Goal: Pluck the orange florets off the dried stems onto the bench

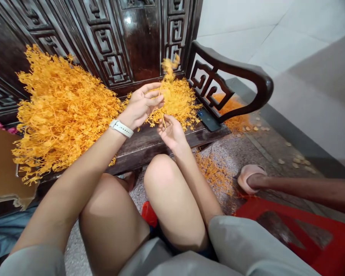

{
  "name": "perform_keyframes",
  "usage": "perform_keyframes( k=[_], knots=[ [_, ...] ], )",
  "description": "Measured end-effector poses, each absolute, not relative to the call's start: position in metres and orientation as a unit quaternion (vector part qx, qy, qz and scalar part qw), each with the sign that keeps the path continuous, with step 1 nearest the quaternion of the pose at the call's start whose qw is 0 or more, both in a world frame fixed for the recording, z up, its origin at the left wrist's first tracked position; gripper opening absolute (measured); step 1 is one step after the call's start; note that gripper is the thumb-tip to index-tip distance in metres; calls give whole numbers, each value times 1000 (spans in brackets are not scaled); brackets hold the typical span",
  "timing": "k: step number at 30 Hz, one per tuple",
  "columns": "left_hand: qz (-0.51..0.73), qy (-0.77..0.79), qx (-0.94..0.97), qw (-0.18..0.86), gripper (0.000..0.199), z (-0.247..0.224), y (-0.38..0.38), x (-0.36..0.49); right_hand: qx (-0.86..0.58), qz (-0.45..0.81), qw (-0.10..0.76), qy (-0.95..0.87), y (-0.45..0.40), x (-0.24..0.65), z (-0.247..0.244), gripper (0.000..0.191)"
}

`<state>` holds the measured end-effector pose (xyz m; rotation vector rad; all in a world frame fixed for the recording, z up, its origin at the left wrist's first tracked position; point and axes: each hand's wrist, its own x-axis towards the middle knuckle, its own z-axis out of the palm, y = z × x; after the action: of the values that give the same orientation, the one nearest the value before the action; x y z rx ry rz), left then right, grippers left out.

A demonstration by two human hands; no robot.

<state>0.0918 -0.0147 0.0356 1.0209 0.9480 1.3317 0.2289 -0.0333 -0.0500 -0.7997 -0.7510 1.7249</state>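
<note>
The left hand (140, 105) is gripping a yellow sprig (169, 71) between thumb and fingers, holding it above the bench (140, 147). The right hand (172, 132) is curling its fingers near the sprig's lower stem; whether they are pinching it, I cannot tell. A small yellow pile (184, 99) is lying just behind both hands, and a much bigger yellow heap (69, 115) is crowding the bench beside the left forearm. A phone (208, 119) is resting between the small pile and the curved armrest (232, 61), which is partly blocking the view of an orange heap (232, 113) on the floor. Orange scraps (215, 170) are littering the floor near another person's shoe (248, 176). A red stool (299, 230) is standing below that person's leg, and a cardboard box (5, 165) is sitting at the far left.
</note>
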Motion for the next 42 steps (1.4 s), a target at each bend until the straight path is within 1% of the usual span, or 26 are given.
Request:
perform_keyframes(
  k=[3, 5, 6, 8, 10, 11, 12, 15, 18, 21, 25, 31, 34, 36, 38, 40, 42],
  knots=[
    [578, 395, 422, 576, 36, 39, -13, 91, -345, 769, 436, -317, -34, 227, -57, 46],
    [567, 402, 424, 580, 37, 39, -14, 91, -370, 740, 407, -388, -34, 225, -61, 54],
    [558, 408, 429, 582, 38, 39, -15, 92, -390, 698, 410, -439, -34, 225, -64, 55],
    [540, 420, 441, 581, 40, 37, -17, 94, -427, 583, 448, -527, -33, 226, -66, 48],
    [526, 429, 452, 578, 38, 33, -18, 95, -435, 485, 512, -560, -32, 229, -64, 30],
    [521, 433, 456, 578, 36, 31, -19, 96, -427, 455, 548, -557, -32, 231, -62, 24],
    [515, 435, 460, 578, 34, 30, -19, 96, -414, 441, 580, -546, -32, 233, -58, 23],
    [503, 437, 471, 578, 27, 26, -20, 98, -362, 458, 634, -507, -34, 237, -43, 29],
    [504, 437, 481, 569, 24, 26, -21, 99, -344, 490, 631, -493, -36, 237, -33, 37],
    [506, 439, 486, 562, 19, 28, -22, 100, -359, 486, 629, -489, -34, 235, -33, 41],
    [500, 428, 481, 580, 14, 31, -25, 100, -351, 488, 640, -477, -28, 235, -40, 42],
    [515, 434, 488, 556, 20, 27, -25, 96, -356, 514, 624, -469, -32, 229, -36, 38],
    [524, 445, 484, 542, 19, 23, -25, 97, -364, 483, 636, -480, -34, 221, -39, 39],
    [529, 475, 478, 515, 18, 19, -24, 100, -377, 442, 639, -504, -33, 219, -44, 35],
    [531, 518, 467, 480, 17, 14, -22, 102, -401, 380, 624, -553, -35, 220, -45, 29],
    [538, 549, 465, 440, 18, 10, -15, 100, -412, 337, 587, -611, -46, 224, -36, 27],
    [555, 567, 472, 384, 18, 6, -5, 87, -350, 369, 530, -679, -67, 229, -15, 23]
  ],
)
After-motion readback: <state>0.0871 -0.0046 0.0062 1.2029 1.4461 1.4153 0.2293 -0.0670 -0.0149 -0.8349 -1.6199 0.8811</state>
